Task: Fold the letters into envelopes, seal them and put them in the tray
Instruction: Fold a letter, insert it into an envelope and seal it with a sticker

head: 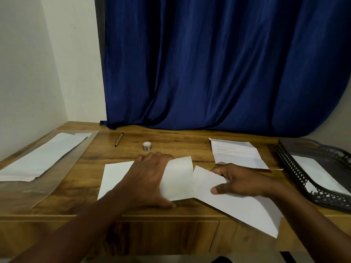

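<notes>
Head view: a wooden desk (180, 141) seen from above and behind the person's forearms, with a blue curtain (218, 63) hanging behind it and a pale wall to the left. The left hand (152, 179) lies flat, fingers straight and spread, pressing on a folded letter (178, 179) whose free end curls up beside the fingertips; part of the same white sheet shows flat on the desk to the left of the wrist. The right hand (239, 183) grips a white envelope (237, 207), thumb on its upper face and fingers curled at its far edge; the envelope slants from the letter's right edge toward the front edge of the desk, its lower corner overhanging. Whether the letter's end is inside the envelope cannot be told. Behind the right hand lies a printed letter (237, 152), partly folded, text side up. At the far right stands a black mesh tray (296, 173) with a white envelope in the tray (321, 175) lying flat in it. At the far left a stack of blank envelopes (41, 158) rests on a clear plastic sleeve (57, 179). Near the curtain lie a brown pen (118, 139) and, to its right, a small roll of tape (147, 146) standing on its flat side, well apart from both hands.
</notes>
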Tool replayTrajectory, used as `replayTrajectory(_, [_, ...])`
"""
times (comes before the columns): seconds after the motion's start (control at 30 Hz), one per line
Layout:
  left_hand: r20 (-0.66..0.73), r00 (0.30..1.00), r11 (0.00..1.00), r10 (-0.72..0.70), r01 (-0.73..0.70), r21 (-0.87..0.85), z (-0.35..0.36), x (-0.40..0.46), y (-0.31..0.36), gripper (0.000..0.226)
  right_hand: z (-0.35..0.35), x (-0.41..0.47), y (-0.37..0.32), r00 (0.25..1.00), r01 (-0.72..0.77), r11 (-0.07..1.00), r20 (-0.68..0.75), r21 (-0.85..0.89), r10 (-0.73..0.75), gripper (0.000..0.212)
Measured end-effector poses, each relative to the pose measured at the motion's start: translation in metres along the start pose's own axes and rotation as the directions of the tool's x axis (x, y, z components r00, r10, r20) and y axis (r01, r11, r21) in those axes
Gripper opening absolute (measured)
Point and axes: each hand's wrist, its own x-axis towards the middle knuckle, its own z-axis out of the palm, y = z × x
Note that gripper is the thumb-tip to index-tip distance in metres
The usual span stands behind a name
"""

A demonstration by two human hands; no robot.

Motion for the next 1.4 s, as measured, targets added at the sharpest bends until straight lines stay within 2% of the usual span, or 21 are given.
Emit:
replayTrajectory(0.2, [0.034, 0.999, 1.0, -0.014, 0.014, 0.002, -0.004, 0.003, -0.002, 0.125, -0.006, 0.007, -0.009, 0.995, -0.007, 0.999, 0.099, -0.049, 0.011, 0.01])
replayTrajectory(0.5, [0.035, 0.999, 0.996, -0.041, 0.043, -0.073, -0.004, -0.002, -0.004, 0.125, -0.009, 0.012, -0.005, 0.996, -0.058, 0.981, 0.061, -0.184, 0.07, 0.017])
replayTrajectory(0.73, [-0.028, 1.0, 0.998, 0.006, -0.008, -0.066, 0.001, -0.002, -0.006, 0.131, -0.008, 0.012, -0.008, 0.998, -0.046, 0.982, 0.031, -0.182, 0.052, 0.01])
replayTrajectory(0.83, [-0.045, 0.999, 0.994, -0.022, 0.017, -0.111, 0.003, -0.001, -0.006, 0.131, -0.005, 0.013, -0.01, 0.998, -0.055, 0.985, 0.026, -0.161, 0.06, 0.011])
replayTrajectory(0.9, [-0.068, 0.995, 0.981, -0.068, 0.055, -0.185, 0.005, 0.0, -0.003, 0.119, -0.002, 0.015, -0.009, 0.997, -0.07, 0.994, 0.016, -0.084, 0.071, 0.014])
replayTrajectory(1.0, [-0.103, 0.974, 0.903, -0.202, 0.145, -0.404, 0.014, 0.003, -0.003, 0.083, 0.003, 0.017, -0.008, 0.998, -0.068, 0.997, 0.005, 0.024, 0.068, 0.021])
replayTrajectory(1.07, [-0.121, 0.947, 0.802, -0.297, 0.179, -0.57, 0.023, 0.004, -0.005, 0.06, 0.005, 0.017, -0.008, 0.999, -0.044, 0.999, 0.012, 0.012, 0.044, 0.022])
replayTrajectory(1.17, [-0.094, 0.915, 0.622, -0.394, 0.19, -0.76, 0.033, 0.006, -0.007, 0.04, 0.01, 0.018, -0.011, 1.0, -0.02, 0.999, 0.018, -0.037, 0.021, 0.02])
replayTrajectory(1.23, [-0.066, 0.912, 0.542, -0.406, 0.182, -0.821, 0.037, 0.007, -0.009, 0.036, 0.011, 0.02, -0.011, 1.0, -0.021, 0.998, 0.015, -0.067, 0.022, 0.013])
replayTrajectory(1.4, [-0.042, 0.899, 0.492, -0.436, 0.2, -0.847, 0.042, 0.011, -0.014, 0.012, 0.009, 0.022, -0.016, 0.998, -0.058, 0.994, -0.003, -0.093, 0.058, 0.016])
